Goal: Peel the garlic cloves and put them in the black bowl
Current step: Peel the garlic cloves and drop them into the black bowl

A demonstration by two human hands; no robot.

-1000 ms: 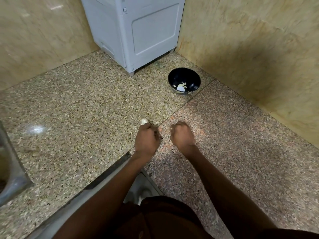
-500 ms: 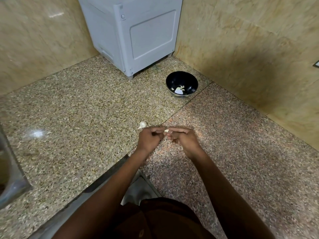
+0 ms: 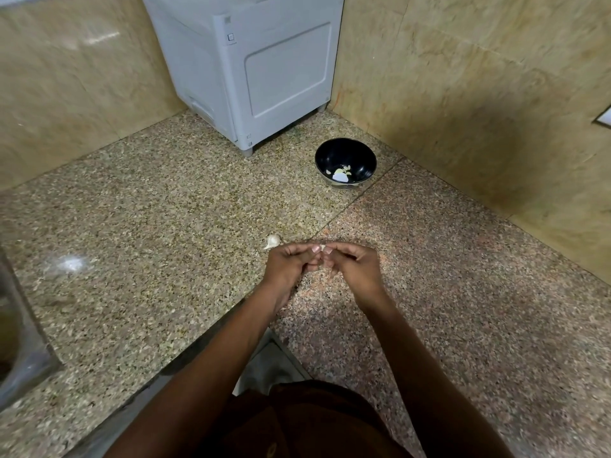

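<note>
Beside two hands (image 3: 322, 262): one garlic clove (image 3: 272, 241), possibly unpeeled.

Fingertips of left hand (image 3: 291, 269) and right hand (image 3: 355, 267) meeting, hiding whatever is being pinched between them. Sink (image 3: 20, 342) getting cut off at left edge. Pieces in black bowl (image 3: 363, 160) too small to identify.

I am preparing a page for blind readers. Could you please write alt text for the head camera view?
Two hands, the left hand and right hand, meet fingertip to fingertip over a speckled stone counter, seemingly pinching something too small to identify. A garlic piece lies just beyond them, and a black bowl holding pale pieces stands near a white appliance.
</note>
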